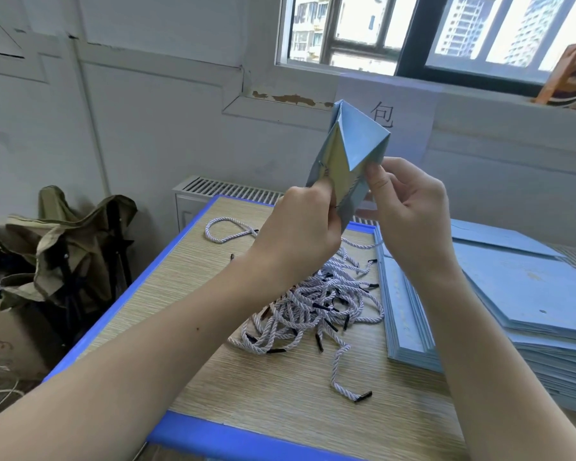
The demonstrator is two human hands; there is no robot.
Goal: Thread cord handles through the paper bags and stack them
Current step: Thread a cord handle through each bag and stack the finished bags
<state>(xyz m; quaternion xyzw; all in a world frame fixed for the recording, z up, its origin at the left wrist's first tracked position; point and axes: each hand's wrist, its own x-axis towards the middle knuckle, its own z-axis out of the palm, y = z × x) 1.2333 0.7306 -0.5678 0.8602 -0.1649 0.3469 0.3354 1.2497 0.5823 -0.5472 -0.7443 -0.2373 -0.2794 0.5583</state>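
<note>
Your left hand and right hand pinching the blue paper bag mid-frame, bag's lower edge hidden behind fingers, cord pile below

Matt blue paper bag, twisted white cords, woodgrain tabletop

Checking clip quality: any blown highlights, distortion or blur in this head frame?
Head view: window overexposed; wide-angle bending at wall lines and table edge; bag, cords and both hands sharp enough, left hand, right hand; soft daylight, faint shadows.
</note>
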